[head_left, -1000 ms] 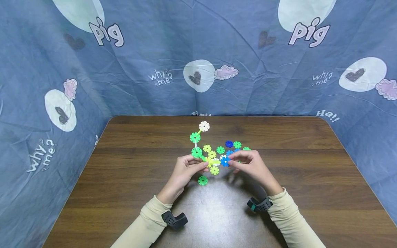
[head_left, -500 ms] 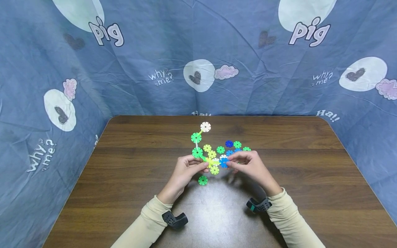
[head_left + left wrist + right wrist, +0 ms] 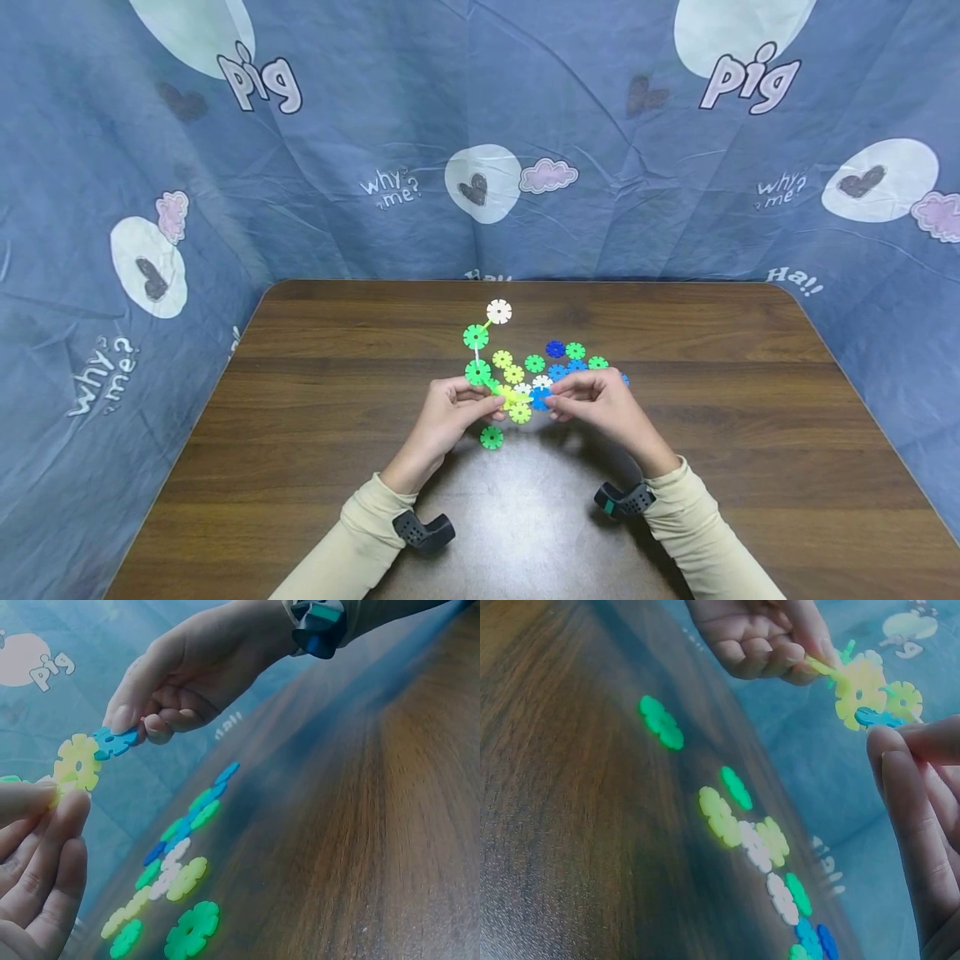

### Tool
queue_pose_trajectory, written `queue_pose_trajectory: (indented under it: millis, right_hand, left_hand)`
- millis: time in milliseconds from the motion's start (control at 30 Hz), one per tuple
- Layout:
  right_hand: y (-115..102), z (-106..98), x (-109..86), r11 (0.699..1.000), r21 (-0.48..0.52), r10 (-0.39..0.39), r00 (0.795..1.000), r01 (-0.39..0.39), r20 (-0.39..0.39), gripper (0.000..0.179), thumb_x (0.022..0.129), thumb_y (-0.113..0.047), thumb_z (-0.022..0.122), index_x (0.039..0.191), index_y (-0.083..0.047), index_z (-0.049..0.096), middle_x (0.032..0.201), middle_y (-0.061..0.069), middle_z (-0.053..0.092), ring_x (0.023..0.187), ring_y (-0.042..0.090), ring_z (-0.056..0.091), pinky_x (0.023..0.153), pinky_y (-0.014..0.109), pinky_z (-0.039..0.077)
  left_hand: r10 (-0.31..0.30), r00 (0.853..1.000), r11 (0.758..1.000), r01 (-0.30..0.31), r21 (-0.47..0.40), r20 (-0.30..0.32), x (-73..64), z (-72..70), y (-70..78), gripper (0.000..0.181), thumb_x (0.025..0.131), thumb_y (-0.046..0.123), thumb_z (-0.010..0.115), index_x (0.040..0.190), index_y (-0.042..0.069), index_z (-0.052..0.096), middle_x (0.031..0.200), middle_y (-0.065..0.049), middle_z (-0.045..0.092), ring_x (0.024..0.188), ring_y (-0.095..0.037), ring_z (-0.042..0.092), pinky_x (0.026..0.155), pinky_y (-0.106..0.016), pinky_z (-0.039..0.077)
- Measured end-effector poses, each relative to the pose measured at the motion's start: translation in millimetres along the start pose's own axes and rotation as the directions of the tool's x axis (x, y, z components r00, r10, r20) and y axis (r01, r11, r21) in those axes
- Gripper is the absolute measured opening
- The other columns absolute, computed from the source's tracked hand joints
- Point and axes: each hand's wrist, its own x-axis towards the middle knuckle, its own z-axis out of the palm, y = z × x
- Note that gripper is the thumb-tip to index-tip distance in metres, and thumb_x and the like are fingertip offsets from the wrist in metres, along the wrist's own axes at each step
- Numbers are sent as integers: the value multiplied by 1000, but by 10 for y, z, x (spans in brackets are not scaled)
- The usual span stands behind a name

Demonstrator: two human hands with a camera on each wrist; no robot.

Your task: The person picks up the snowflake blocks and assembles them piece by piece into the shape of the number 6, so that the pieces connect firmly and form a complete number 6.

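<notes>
In the head view my left hand (image 3: pixel 448 414) pinches a yellow snowflake disc at the near end of a chain of slotted plastic discs. From there the chain rises through a green disc (image 3: pixel 477 367) and another green disc (image 3: pixel 476 331) to a white disc (image 3: pixel 498 305). My right hand (image 3: pixel 609 408) pinches a blue snowflake disc (image 3: pixel 114 744) between thumb and forefinger. In the left wrist view the blue disc's edge meets the rim of a yellow disc (image 3: pixel 66 759) of the chain, set at an angle to it. Both hands are raised above the table.
Loose discs lie on the brown wooden table (image 3: pixel 337 467): a green one (image 3: pixel 491 444) nearest me, yellow ones (image 3: pixel 520 419) and white ones around the hands. Several green and blue discs, with a dark blue disc (image 3: pixel 555 343), lie behind my right hand. A printed blue cloth (image 3: pixel 360 233) hangs behind.
The right hand has moved slightly left and toward me, bringing the blue disc closer against the yellow one. The chain's far end has tipped a little right and toward me.
</notes>
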Motion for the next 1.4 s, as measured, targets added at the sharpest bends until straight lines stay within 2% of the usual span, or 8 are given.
queue_pose_trajectory:
  millis: [233,533,733,867,967,1067,1267,1400]
  right_hand:
    - [8,3,0,1000,28,-13,1000,12,6,16,92,4,71,103,15,71,92,39,71,73,20,78,71,33,65]
    - [39,34,17,997,80,11,1000,-10,-9,18,91,5,71,103,19,69,89,30,76,71,9,76,70,32,65]
    - [61,51,22,994,111,11,1000,-8,-21,19,91,8,70,103,21,68,86,17,79,71,9,76,69,30,65]
    - [68,75,19,990,138,6,999,-1,-32,20,91,9,69,105,23,66,84,4,80,72,9,77,70,32,65]
    - [66,89,15,990,140,5,999,1,-42,21,92,8,69,106,23,66,84,0,80,72,10,77,71,36,65]
    - [60,91,12,991,131,10,999,-4,-45,20,92,8,69,106,22,67,85,7,81,72,10,77,72,39,65]
    - [49,72,12,994,104,12,1000,-10,-17,19,91,8,69,104,21,68,91,31,75,72,11,77,70,35,65]
    - [44,59,14,995,96,11,1000,-12,9,19,92,6,70,105,19,69,91,31,75,73,13,77,71,35,66]
  left_hand:
    - [8,1000,1000,-9,15,21,12,-13,-25,24,93,3,74,106,-15,67,97,-33,74,77,-22,79,86,-51,62]
    - [29,999,999,-29,25,21,26,-22,-46,19,92,-1,72,104,-16,66,97,-36,73,74,-21,79,83,-48,64]
    - [23,1000,1000,-23,13,15,27,-16,-58,19,92,-1,73,103,-15,66,96,-35,74,72,-15,77,79,-40,65]
    - [27,1000,1000,-27,0,9,28,-12,-62,19,92,-1,73,102,-15,66,95,-35,73,71,-15,77,79,-41,65]
    - [27,1000,1000,-27,-14,4,33,-12,-63,19,91,-1,73,102,-15,66,95,-36,73,70,-15,77,79,-42,65]
    - [18,1000,1000,-18,-13,2,34,-12,-64,19,91,-1,73,102,-15,66,95,-36,73,69,-14,77,78,-39,65]
    - [3,1000,1000,-3,-3,24,34,-9,-71,20,91,-1,73,103,-17,67,92,-33,74,68,-10,75,76,-35,65]
    - [12,999,1000,-12,-7,32,35,-8,-75,20,92,-2,72,102,-17,67,90,-33,75,69,-11,76,74,-33,65]
